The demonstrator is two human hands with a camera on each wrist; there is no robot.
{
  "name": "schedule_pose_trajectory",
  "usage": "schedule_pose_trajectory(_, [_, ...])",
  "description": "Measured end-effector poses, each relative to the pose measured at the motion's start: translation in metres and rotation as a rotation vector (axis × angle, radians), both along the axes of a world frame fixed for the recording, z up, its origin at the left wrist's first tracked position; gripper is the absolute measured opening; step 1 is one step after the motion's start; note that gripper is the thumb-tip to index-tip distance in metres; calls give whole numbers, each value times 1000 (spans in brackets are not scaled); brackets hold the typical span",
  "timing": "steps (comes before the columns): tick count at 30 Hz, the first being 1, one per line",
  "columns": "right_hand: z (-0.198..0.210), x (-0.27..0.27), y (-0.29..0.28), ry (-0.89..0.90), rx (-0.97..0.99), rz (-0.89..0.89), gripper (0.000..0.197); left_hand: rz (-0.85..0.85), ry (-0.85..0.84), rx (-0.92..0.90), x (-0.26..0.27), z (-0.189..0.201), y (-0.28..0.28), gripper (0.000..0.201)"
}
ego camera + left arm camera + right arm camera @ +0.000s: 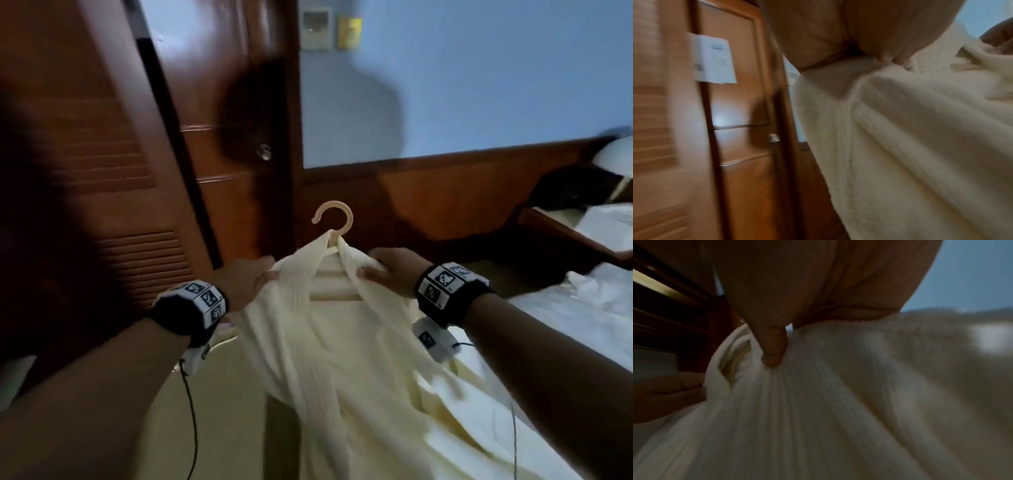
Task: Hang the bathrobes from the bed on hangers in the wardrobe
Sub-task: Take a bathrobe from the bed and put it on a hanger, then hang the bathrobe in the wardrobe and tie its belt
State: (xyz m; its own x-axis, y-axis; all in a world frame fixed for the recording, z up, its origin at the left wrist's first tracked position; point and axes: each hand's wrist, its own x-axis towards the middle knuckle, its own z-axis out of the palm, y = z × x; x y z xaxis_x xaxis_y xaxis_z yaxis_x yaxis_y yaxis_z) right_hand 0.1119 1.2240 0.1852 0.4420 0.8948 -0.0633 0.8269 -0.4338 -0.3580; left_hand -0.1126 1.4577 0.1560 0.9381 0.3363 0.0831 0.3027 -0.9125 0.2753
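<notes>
You hold a cream bathrobe point(329, 342) on a pale hanger point(334, 219), its hook up. Your left hand point(246, 277) grips the left shoulder, your right hand point(390, 270) the right. The robe's lower part trails onto the bed point(565, 318) at your right. A louvred wardrobe door point(102, 171) stands at left, beside a wooden door with a knob point(264, 151).

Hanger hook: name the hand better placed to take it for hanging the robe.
Probably right: the right hand grips the bathrobe shoulder just below the hook; the left hand sits farther off.
</notes>
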Motion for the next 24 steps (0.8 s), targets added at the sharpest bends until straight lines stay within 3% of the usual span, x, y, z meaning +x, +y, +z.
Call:
schedule_pose_trajectory(4, [54, -75, 178, -45, 123, 234, 33, 290, -33, 61, -121, 71, 130, 24])
schedule_pose_trajectory(7, [94, -137, 279, -98, 208, 440, 32, 496, -74, 101, -220, 105, 193, 20])
schedule_pose_trajectory(11, [143, -206, 389, -179, 289, 681, 30, 669, -168, 189, -326, 139, 238, 51])
schedule_pose_trajectory(15, [193, -271, 485, -197, 353, 819, 35, 804, -236, 278, -390, 174, 281, 47])
schedule_pose_trajectory(20, [227, -338, 591, -163, 485, 905, 44, 959, -272, 351, -455, 210, 348, 41])
schedule_pose_trajectory(24, [255, -371, 681, -132, 576, 975, 27, 1023, -322, 508, -496, 253, 416, 34])
